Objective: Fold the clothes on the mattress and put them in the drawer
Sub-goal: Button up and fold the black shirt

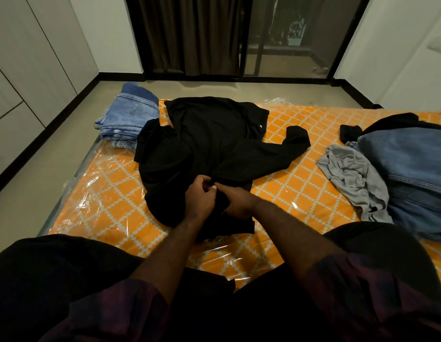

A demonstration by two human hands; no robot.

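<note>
White cabinet fronts [29, 70] fill the upper left of the frame, and which panel is a drawer cannot be told. Below them, the mattress [103, 206] lies on the floor: orange with a white lattice pattern, wrapped in clear plastic film.

At the far left corner of the mattress sits a stack of folded jeans [128, 119], light blue, with 1 darker blue piece on top. Just right of the stack, and touching it, the black garment [209, 144] is spread at centre frame, with 1 sleeve extending toward the right.

At the near edge of this garment, lower centre of the frame, both hands meet. The left hand [199, 198] has its fingers curled, pinching a bunched fold of the black fabric. The right hand [239, 201] is pressed against it, fingers curled into the same fold, with the fingertips partly hidden by cloth.

Further right, apart from the black garment, a crumpled grey garment [350, 178] lies against an unfolded denim pile [412, 169] at the right edge. A small black item [350, 133] rests at the upper left of that pile.

Behind, at top centre, hang a dark curtain [190, 33] and a glass door [288, 33]
</note>
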